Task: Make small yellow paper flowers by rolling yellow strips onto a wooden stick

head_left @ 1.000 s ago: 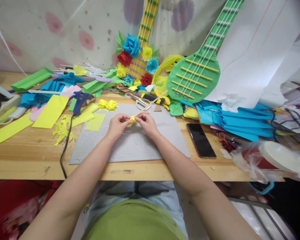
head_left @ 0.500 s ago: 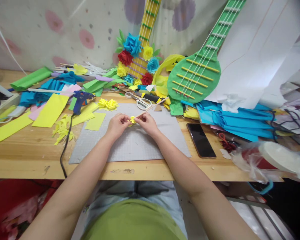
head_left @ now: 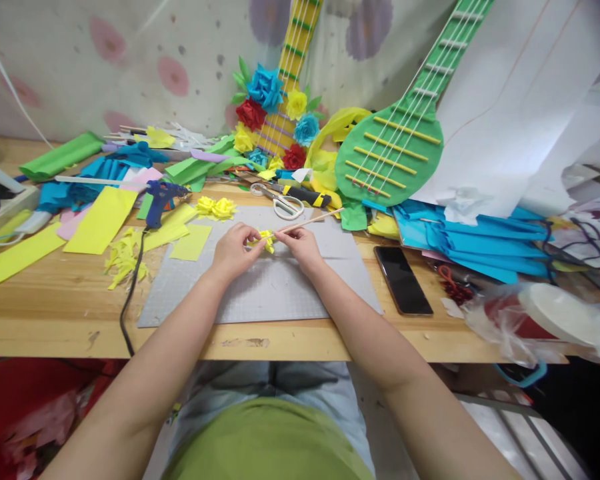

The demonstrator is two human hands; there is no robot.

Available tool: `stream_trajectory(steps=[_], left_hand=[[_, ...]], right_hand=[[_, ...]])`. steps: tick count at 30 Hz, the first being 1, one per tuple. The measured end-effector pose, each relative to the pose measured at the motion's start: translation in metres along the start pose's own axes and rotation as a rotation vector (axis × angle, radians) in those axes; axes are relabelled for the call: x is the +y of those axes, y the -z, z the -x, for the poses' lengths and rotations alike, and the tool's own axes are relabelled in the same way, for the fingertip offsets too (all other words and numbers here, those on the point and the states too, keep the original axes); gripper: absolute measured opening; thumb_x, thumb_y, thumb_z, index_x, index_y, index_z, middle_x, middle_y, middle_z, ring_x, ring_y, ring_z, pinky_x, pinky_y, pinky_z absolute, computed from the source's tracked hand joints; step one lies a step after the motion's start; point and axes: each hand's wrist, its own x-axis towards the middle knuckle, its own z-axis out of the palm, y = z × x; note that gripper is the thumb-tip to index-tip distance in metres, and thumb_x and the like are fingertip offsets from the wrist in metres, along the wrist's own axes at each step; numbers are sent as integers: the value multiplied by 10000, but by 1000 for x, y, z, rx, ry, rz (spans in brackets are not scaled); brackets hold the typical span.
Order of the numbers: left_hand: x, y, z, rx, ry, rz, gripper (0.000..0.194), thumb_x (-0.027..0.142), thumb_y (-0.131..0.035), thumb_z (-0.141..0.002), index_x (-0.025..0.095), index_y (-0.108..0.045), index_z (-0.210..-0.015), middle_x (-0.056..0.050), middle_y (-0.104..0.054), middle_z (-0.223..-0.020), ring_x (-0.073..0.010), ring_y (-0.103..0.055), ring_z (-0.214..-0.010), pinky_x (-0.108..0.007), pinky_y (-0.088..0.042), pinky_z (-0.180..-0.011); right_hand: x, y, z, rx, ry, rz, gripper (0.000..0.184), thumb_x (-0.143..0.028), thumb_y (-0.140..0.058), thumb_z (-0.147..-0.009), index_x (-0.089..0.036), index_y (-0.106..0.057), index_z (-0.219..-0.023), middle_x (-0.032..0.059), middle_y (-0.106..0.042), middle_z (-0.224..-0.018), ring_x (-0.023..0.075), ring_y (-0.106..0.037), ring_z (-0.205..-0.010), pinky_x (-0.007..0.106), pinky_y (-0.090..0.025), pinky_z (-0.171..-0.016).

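Left hand (head_left: 235,252) pinches yellow flower (head_left: 269,242) over mat (head_left: 273,290), toward its 12 o'clock; right hand (head_left: 304,249) pinches stick (head_left: 314,221) pointing 2 o'clock. Flower looks light, soft, crushable: grip low, lightly. Stick likely stiff.

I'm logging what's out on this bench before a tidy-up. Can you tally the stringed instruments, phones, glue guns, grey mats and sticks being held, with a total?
Stringed instruments: 2 (yellow instrument, green instrument)
Phone: 1
Glue gun: 1
Grey mat: 1
Held stick: 1
Total: 6
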Motion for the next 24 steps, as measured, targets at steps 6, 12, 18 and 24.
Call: stream_trajectory(steps=[6, 12, 18, 24], left_hand=[[-6, 0, -2, -33, -70, -50, 208, 386, -563, -724, 179, -580, -714, -16, -537, -717, -122, -469, -660, -248, -351, -625], [-6, 1, -3, 14, -82, -137, 213, 392, -557, -735, 186, -585, -690, -25, -547, -703, -135, -473, -658, -266, -340, -631], [-10, -3, -3, 24, -59, -208, 214, 400, -570, -723, 190, -593, -688, -30, -548, -691, -152, -475, -658, -282, -319, -610], [-8, -3, -2, 31, -26, -227, 179, 369, -605, -700, 194, -604, -660, -41, -556, -680, -175, -491, -676, -300, -305, -622]], right_hand=[[-8, 3, 3, -16, -114, 68, 268, -362, -696, -511, -139, -648, -653, -2, -610, -617, 94, -510, -582, 230, -385, -602], [-21, 11, 10, -277, -79, 445, 444, -551, -548, -663, -150, -629, -491, -23, -464, -414, 68, -379, -430, 233, -295, -494], [-26, 9, 15, -33, 296, 556, 312, -463, -500, -757, -187, -642, -726, -40, -492, -462, 87, -432, -470, 221, -314, -520], [-23, 3, 20, -37, 526, 761, 220, -331, -466, -812, -213, -592, -949, 10, -609, -715, 127, -526, -664, 246, -370, -659]])
